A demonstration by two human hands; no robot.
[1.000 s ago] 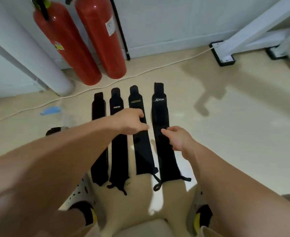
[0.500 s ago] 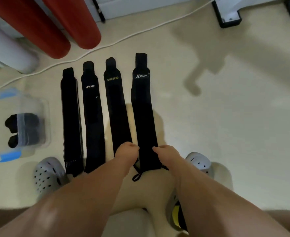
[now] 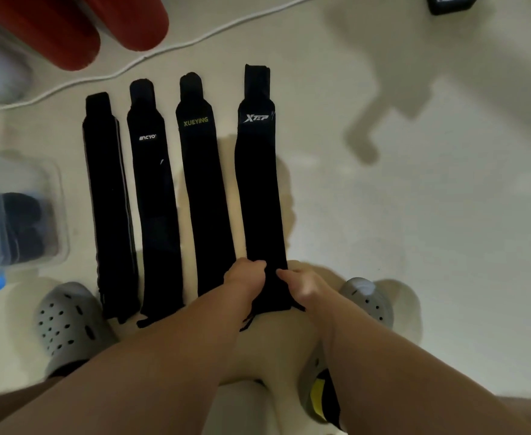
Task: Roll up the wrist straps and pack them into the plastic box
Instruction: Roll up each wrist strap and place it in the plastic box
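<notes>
Several black wrist straps lie flat side by side on the pale floor. The rightmost strap (image 3: 259, 189) carries a white XTEP logo; beside it lie a XUEYING strap (image 3: 203, 189), another logo strap (image 3: 157, 199) and a plain strap (image 3: 109, 199). My left hand (image 3: 245, 276) and my right hand (image 3: 298, 284) pinch the near end of the XTEP strap from both sides. Its cord loop trails below my hands. A clear plastic box (image 3: 54, 196) at the left edge holds rolled black straps (image 3: 10, 227).
Two red fire extinguishers (image 3: 79, 29) stand at the top left, with a white cable (image 3: 163, 51) running across the floor behind the straps. My grey clogs (image 3: 66, 324) flank the straps' near ends. A black bracket foot (image 3: 452, 3) sits at the top right.
My hands have drawn back from the middle of the straps to the near end of the XTEP strap and closed on it. The view has tilted down, bringing the plastic box into sight.
</notes>
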